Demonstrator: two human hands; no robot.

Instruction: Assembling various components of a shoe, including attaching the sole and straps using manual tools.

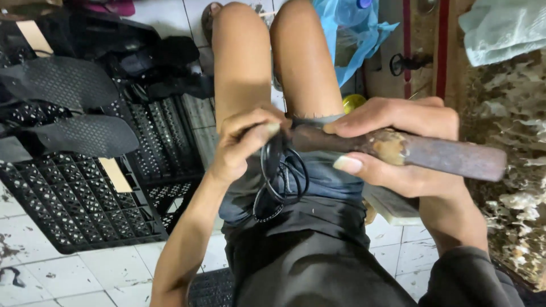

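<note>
Right hand (398,142) grips rusty rod (421,152); left hand (244,142) pinches black rings (281,176).

the near end of the rusty metal bar (432,153) is covered where the right hand (398,148) closes around it, and its tip is hidden behind the left hand (242,142). the black rubber rings (281,182) are blurred; their count cannot be told, and their upper part is concealed by the left fingers (256,133). the black plastic crate (85,199) is cut off at the left edge. the pale cloth (500,28) runs off the top right corner. both feet are cropped at the top edge.
</note>
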